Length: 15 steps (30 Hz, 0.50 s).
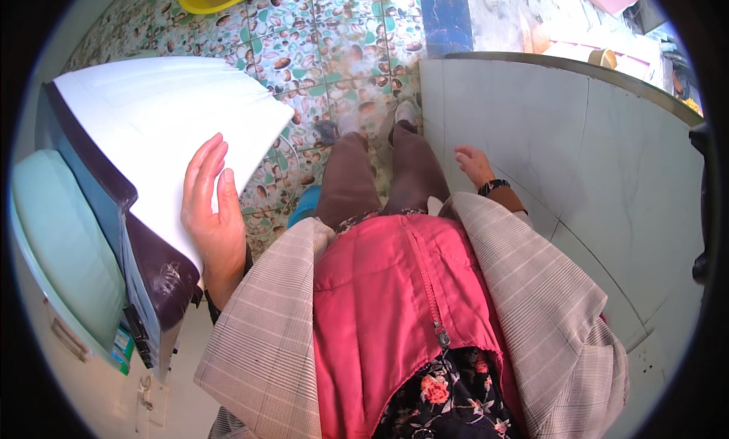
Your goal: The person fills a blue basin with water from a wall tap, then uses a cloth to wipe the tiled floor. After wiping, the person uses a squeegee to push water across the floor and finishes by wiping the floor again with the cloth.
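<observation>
My left hand (213, 217) is raised with its fingers straight and thumb held slightly off them; nothing is in it. It overlaps the near edge of a white appliance (165, 114) with dark purple trim (91, 143); whether skin meets surface cannot be told. On the other side, my right hand (475, 166) hangs beside a pale tiled partition (512, 114), fingers loosely bent, with no object visible in it. A dark patterned band (493, 186) circles that wrist.
A pale green basin (62, 234) stands on edge left of the appliance. Patterned tile floor (285, 40) lies ahead, with a yellow basin (216, 0) at the far side. Part of a blue container (304, 204) shows by my leg. A pale cable (295, 160) crosses the floor.
</observation>
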Motion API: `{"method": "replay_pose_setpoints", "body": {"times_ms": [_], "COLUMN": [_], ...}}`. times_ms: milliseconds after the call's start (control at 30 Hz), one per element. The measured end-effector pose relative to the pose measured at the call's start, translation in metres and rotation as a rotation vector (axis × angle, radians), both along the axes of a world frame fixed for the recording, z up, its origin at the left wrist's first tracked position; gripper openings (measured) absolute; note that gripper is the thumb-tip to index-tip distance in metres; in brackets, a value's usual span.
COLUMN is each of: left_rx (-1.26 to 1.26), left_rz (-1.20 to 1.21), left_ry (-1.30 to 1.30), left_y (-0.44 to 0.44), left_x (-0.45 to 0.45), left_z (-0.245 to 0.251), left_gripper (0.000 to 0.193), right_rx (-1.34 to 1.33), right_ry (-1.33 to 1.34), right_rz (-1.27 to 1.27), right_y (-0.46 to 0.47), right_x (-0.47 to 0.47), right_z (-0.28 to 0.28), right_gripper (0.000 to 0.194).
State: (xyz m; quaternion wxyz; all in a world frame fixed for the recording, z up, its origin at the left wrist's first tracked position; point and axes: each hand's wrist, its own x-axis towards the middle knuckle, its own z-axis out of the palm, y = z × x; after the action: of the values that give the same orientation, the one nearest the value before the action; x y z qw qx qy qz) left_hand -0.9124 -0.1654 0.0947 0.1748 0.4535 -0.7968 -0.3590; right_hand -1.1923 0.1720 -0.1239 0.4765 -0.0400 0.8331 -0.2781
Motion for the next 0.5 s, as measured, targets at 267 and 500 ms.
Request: {"method": "replay_pose_setpoints", "body": {"times_ms": [267, 500], "left_rx": [0.03, -0.057], "left_rz": [0.036, -0.018], "left_ry": [0.01, 0.042], "left_y": [-0.001, -0.001], "left_x": [0.001, 0.005], "left_z": [0.001, -0.002], "left_gripper": [0.024, 0.024], "right_rx": [0.194, -0.012], "right_ry": [-0.028, 0.003], "right_rz": [0.081, 0.041], "right_y": [0.034, -0.013], "right_x": [0.002, -0.007], "right_z": [0.0, 0.014], "right_gripper": [0.028, 0.028]}}
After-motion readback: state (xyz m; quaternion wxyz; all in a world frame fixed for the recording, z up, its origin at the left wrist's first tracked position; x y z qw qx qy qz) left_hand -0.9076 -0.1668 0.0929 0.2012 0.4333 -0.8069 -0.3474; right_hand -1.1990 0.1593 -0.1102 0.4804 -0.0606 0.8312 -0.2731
